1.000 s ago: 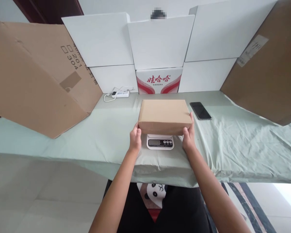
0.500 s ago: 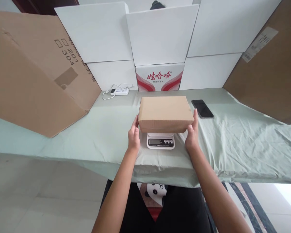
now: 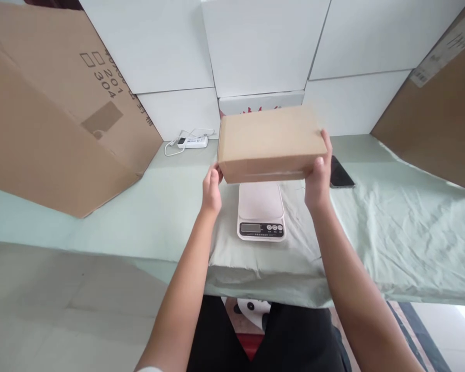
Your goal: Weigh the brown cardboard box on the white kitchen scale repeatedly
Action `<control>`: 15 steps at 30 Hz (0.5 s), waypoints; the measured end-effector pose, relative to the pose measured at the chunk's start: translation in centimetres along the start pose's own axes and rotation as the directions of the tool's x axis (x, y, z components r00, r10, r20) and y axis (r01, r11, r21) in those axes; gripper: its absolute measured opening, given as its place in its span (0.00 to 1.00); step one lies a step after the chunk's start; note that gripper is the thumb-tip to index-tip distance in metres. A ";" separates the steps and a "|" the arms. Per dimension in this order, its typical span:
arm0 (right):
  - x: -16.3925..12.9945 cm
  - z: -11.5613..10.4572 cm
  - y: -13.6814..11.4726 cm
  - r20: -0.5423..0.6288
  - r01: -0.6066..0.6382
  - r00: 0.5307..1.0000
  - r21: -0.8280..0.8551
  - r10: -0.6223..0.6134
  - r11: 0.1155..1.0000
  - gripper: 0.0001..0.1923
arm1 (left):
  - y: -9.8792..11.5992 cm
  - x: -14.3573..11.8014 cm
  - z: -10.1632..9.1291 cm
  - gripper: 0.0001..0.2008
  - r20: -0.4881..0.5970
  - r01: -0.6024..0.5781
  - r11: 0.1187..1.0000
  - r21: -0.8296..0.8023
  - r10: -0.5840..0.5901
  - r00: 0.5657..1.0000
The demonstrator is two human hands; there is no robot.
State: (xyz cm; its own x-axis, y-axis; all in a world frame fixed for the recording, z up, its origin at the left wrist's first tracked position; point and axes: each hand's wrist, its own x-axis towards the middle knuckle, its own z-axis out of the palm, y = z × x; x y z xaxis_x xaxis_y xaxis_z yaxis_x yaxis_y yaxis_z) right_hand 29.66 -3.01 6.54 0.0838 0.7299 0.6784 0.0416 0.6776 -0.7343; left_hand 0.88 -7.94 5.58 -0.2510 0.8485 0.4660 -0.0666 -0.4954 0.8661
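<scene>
A closed brown cardboard box is held up between my two hands, tilted slightly with its right side a little higher. My left hand grips its lower left end, the thumb upright and the other fingers partly hidden behind the box. At the right end, my right hand presses with the thumb on the front and fingers along the side. Beneath and nearer to me, a white digital kitchen scale sits on the cloth with its platform bare. Its small display shows no readable figure.
A black phone lies right of the box, partly behind my right hand. A white power strip with a cable is at the back left. White boxes form a wall behind; large cardboard sheets flank the green-clothed table.
The cardboard box has risen off the scale and moved away from me, lifted by both hands. The scale's platform has come into view. The camera view has tipped down slightly.
</scene>
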 end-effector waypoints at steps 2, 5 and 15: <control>1.3 1.1 1.2 -0.001 -0.024 1.000 0.015 0.024 1.000 0.51 | -1.5 2.0 0.1 0.46 -0.004 0.019 1.000 0.021 -0.019 1.000; 1.2 2.3 3.2 -0.028 -0.115 0.993 0.005 0.115 0.993 0.55 | -4.3 3.0 0.0 0.48 -0.030 0.082 0.992 0.092 -0.080 0.996; -0.4 2.3 7.0 -0.092 -0.229 0.969 0.013 0.229 0.973 0.54 | -7.3 2.4 -0.3 0.45 -0.007 0.165 0.973 0.158 -0.166 0.986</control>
State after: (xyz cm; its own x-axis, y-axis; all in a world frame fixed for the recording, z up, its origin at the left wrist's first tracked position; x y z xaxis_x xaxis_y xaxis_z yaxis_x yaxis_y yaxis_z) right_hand 27.59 1.64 1.24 0.1824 0.8543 0.4868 0.0088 0.4936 -0.8696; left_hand 0.48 -2.30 0.31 -0.2433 0.9176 0.3143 0.0465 -0.3126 0.9487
